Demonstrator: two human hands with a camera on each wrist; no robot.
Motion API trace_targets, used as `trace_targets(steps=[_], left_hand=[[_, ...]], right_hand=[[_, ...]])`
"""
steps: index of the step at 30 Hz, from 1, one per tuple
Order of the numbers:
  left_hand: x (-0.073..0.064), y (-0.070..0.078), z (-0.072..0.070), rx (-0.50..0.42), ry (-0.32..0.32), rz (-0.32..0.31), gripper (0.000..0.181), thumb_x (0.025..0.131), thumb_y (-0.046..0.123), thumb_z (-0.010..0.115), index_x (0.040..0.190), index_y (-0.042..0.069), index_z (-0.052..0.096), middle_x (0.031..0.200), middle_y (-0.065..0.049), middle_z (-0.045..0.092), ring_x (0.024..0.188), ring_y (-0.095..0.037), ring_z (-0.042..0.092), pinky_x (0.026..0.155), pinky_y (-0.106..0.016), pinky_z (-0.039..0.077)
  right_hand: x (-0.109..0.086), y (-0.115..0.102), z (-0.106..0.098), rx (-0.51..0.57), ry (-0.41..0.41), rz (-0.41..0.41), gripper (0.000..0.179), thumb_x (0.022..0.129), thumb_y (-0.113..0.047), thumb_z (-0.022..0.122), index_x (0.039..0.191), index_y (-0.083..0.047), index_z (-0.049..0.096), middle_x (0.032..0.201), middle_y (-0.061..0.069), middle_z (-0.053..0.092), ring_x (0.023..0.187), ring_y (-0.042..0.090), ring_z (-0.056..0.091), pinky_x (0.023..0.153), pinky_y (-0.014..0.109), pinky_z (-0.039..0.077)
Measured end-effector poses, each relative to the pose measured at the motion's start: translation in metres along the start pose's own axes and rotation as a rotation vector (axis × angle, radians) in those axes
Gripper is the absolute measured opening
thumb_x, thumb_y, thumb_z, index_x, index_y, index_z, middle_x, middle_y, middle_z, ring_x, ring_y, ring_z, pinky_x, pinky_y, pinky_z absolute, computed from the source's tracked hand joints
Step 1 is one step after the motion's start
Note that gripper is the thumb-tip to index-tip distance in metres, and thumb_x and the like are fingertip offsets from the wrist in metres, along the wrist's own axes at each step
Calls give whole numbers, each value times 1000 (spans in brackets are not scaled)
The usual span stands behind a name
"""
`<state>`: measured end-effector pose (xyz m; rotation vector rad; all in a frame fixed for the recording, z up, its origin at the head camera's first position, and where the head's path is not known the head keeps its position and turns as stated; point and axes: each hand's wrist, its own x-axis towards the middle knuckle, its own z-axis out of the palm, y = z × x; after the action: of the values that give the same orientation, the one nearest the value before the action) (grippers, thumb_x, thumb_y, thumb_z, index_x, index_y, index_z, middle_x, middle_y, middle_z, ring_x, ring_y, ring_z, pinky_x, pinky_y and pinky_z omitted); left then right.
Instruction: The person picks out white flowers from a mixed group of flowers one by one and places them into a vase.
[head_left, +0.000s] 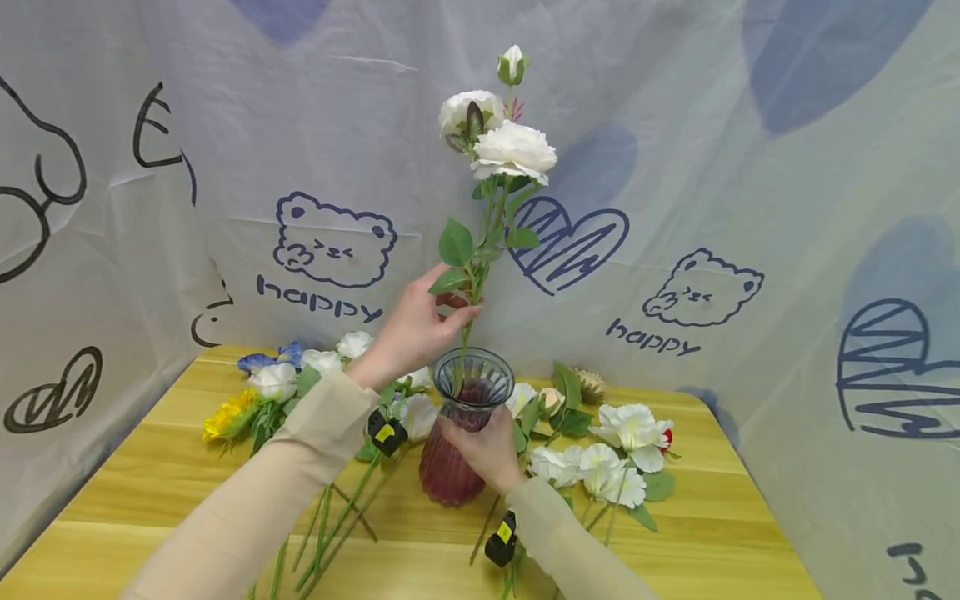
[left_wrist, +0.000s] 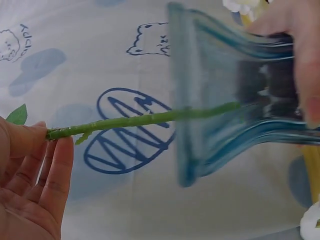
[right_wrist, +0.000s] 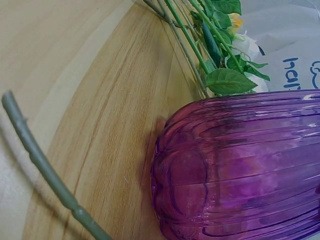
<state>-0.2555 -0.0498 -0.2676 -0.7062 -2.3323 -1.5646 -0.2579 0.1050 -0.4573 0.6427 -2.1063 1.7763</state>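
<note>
Left hand (left_wrist: 37,182) pinches a green stem (left_wrist: 125,121), its tip inside a bluish glass vase (left_wrist: 212,75), right hand (left_wrist: 306,55) grips the vase, printed cloth (left_wrist: 125,210) behind

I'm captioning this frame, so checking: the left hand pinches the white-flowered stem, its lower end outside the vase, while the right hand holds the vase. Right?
Not quite: the lower end of the stem is inside the vase, as the left wrist view shows. The left hand does pinch it, and the right hand holds the vase.
</note>
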Motion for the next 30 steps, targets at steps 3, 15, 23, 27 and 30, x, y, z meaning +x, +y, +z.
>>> trace_targets(steps=[3,15,23,27,30], left_hand=[[-4,-6,4,-22,-16,-23,44,96,7,66,138,9,52,110,-16,74,70,-23,65,50,-25,46],[-18,-26,18,10,-74,-31,60,92,1,68,146,15,46,117,-14,70,91,-27,71,59,-27,56],[-22,-33,22,63,-77,17,51,88,-1,72,134,9,54,115,-15,70,97,-26,70,80,-31,62],[-25,-38,23,89,-84,32,48,87,0,73,130,8,56,110,-13,71,97,-26,71,82,-32,62],[-27,-40,24,104,-88,46,48,86,1,73,130,8,56,110,-12,72,95,-26,71,83,-34,62]], right_hand=[[0,0,0,-12,-1,-7,43,81,-21,80,117,-6,62,104,15,71,89,8,68,80,27,60],[1,-4,0,1,-33,67,41,81,-6,76,117,4,61,106,23,70,87,1,66,81,26,59],[0,-3,-1,23,-39,58,39,82,-10,77,117,-3,61,106,18,69,88,3,66,81,26,59],[-1,-1,-1,37,-41,37,40,84,-15,77,119,-6,61,107,16,70,90,6,68,82,28,60],[-2,-1,-1,46,-48,29,43,84,-16,76,124,-7,60,111,17,70,93,7,69,83,29,60]])
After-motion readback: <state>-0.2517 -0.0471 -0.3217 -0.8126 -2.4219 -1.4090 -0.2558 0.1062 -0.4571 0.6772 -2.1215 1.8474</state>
